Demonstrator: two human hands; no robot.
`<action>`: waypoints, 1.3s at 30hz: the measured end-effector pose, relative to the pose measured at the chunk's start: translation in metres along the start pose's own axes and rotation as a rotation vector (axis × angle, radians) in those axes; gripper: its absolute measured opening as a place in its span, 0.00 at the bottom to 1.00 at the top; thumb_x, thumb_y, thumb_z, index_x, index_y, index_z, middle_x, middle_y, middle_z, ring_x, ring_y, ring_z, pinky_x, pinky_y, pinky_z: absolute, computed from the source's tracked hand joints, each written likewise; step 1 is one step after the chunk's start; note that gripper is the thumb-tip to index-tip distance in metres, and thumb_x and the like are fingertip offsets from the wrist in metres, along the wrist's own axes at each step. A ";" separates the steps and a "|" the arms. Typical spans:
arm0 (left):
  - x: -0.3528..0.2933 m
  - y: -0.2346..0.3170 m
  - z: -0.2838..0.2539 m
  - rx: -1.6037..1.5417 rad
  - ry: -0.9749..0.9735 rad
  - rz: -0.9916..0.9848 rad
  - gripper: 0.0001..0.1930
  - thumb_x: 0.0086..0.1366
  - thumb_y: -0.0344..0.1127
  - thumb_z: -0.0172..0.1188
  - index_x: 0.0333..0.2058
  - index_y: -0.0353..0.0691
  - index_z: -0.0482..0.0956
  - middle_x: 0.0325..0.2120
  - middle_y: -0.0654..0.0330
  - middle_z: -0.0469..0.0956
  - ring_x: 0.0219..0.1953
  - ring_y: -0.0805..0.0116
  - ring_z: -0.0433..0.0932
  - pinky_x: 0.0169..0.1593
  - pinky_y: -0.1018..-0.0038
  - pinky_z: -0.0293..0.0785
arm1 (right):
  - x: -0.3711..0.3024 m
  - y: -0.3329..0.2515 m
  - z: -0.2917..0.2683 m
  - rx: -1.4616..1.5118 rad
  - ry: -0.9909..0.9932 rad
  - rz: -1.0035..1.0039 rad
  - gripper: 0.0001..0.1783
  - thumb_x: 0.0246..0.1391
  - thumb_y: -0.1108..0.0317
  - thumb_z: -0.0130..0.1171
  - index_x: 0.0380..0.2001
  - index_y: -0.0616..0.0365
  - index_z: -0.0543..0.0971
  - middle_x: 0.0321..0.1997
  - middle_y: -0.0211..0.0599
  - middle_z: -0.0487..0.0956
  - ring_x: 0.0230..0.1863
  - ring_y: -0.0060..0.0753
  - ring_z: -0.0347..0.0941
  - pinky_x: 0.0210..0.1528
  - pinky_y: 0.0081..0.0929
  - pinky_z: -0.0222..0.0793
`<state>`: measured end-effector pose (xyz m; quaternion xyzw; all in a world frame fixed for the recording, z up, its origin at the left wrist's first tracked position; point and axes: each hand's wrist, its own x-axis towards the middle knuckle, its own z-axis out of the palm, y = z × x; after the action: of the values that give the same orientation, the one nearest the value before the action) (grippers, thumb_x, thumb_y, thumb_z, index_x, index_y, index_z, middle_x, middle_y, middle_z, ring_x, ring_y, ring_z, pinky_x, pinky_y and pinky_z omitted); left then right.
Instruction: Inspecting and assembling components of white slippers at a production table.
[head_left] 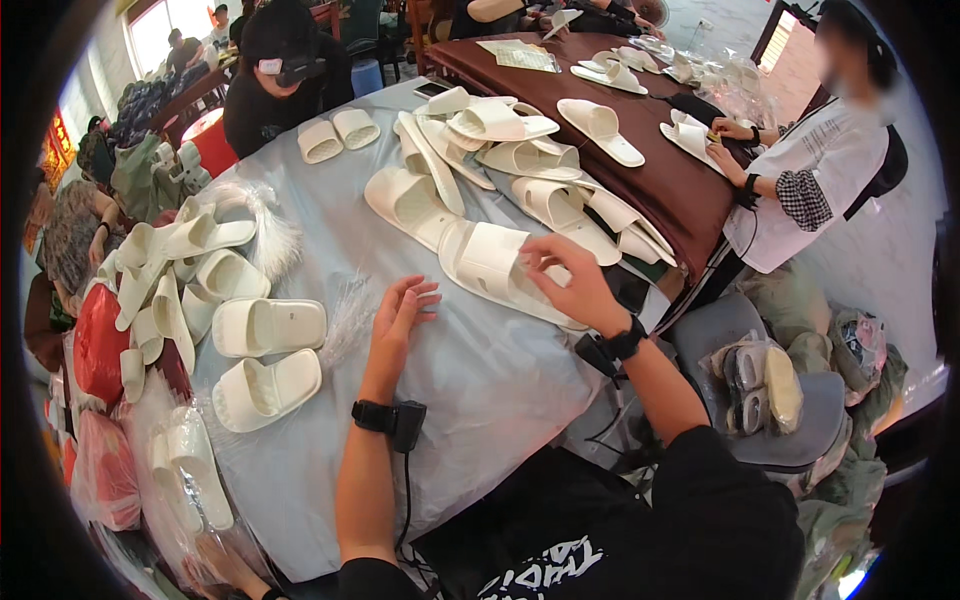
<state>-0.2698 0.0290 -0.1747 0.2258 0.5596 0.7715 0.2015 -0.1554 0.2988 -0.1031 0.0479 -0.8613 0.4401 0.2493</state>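
Observation:
My left hand (405,312) is raised over the grey-covered table, fingers loosely bent and apart, with nothing in it. My right hand (582,290) is over the near end of a cream slipper (490,262), its fingers curled but apart beside the strap. Whether the fingertips touch the slipper is hard to tell. This slipper lies in front of a heap of similar slippers (535,160), partly against another slipper (408,205). On the left, two slippers (268,328) lie side by side near clear plastic wrap (350,318).
More slippers (200,240) are piled at the table's left edge by a red bag (100,345). A bundle of clear plastic bags (268,235) lies beside them. Across the table sits a person (285,90); another person (820,150) handles a slipper at the brown table (690,210). A grey chair (800,420) stands right.

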 end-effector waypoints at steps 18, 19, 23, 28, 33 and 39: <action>0.003 -0.004 -0.004 0.084 -0.039 0.042 0.19 0.80 0.40 0.49 0.60 0.33 0.71 0.55 0.51 0.79 0.55 0.64 0.78 0.55 0.70 0.75 | -0.014 0.083 -0.128 -1.170 0.107 0.118 0.38 0.39 0.76 0.62 0.60 0.52 0.73 0.53 0.38 0.75 0.55 0.47 0.72 0.53 0.43 0.68; 0.002 -0.007 -0.005 0.086 -0.027 0.047 0.19 0.80 0.40 0.49 0.60 0.33 0.71 0.55 0.51 0.79 0.55 0.64 0.78 0.55 0.70 0.75 | -0.015 0.082 -0.129 -1.136 0.140 0.081 0.37 0.39 0.75 0.62 0.59 0.53 0.73 0.53 0.40 0.76 0.54 0.49 0.72 0.53 0.44 0.69; 0.003 -0.008 -0.002 0.036 -0.034 0.026 0.19 0.79 0.41 0.51 0.60 0.34 0.72 0.54 0.53 0.79 0.55 0.65 0.78 0.55 0.70 0.74 | -0.016 0.083 -0.139 -0.975 0.202 0.139 0.35 0.40 0.74 0.63 0.58 0.55 0.74 0.56 0.42 0.77 0.56 0.52 0.72 0.59 0.45 0.68; 0.003 -0.010 -0.005 0.056 -0.052 0.018 0.20 0.79 0.42 0.52 0.60 0.34 0.72 0.53 0.53 0.79 0.55 0.65 0.78 0.56 0.70 0.74 | 0.007 0.058 -0.118 -0.926 0.161 -0.037 0.37 0.39 0.72 0.66 0.58 0.56 0.72 0.52 0.45 0.78 0.52 0.53 0.74 0.58 0.47 0.70; 0.002 -0.006 -0.003 0.077 -0.043 0.029 0.19 0.79 0.41 0.50 0.60 0.33 0.72 0.53 0.54 0.80 0.55 0.66 0.78 0.55 0.70 0.75 | 0.032 0.016 -0.041 -0.508 -0.119 0.090 0.36 0.41 0.72 0.71 0.57 0.53 0.74 0.51 0.44 0.78 0.51 0.51 0.76 0.54 0.42 0.73; 0.006 -0.013 -0.003 0.068 -0.048 0.050 0.20 0.79 0.41 0.50 0.60 0.33 0.72 0.52 0.54 0.80 0.53 0.66 0.79 0.54 0.70 0.75 | 0.062 0.057 0.011 -0.634 -0.038 0.151 0.16 0.46 0.74 0.63 0.42 0.55 0.82 0.44 0.50 0.80 0.54 0.56 0.75 0.52 0.47 0.72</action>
<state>-0.2756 0.0342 -0.1872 0.2648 0.5745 0.7514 0.1878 -0.2311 0.3334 -0.1204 -0.0881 -0.9610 0.1664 0.2024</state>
